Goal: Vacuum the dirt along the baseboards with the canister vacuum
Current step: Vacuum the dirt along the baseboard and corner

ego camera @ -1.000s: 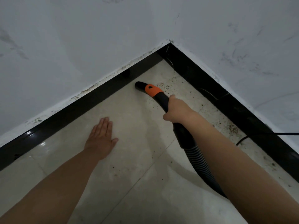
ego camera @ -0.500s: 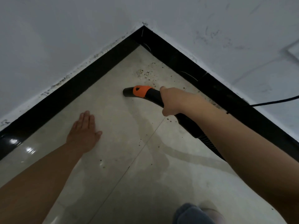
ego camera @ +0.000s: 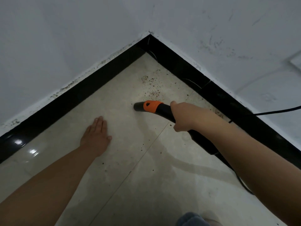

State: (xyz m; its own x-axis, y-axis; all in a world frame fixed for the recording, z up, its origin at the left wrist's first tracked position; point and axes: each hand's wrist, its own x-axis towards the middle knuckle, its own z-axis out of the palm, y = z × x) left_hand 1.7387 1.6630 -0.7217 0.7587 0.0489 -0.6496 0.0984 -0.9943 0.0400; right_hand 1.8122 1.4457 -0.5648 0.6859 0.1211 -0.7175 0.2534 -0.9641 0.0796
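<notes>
Head view: right hand (ego camera: 183, 117) grips the nozzle (ego camera: 149, 107), its mouth just short of the dirt (ego camera: 150, 88) near the corner. Left hand (ego camera: 96, 136) lies flat on the floor (ego camera: 162, 185). Sweep the mouth low along the baseboard (ego camera: 219, 95).

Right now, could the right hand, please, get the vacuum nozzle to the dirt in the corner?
Probably yes. The right hand grips the nozzle, whose mouth sits just short of the reddish dirt in the corner. Only bare tile lies between them, and the left hand rests well aside.
</notes>
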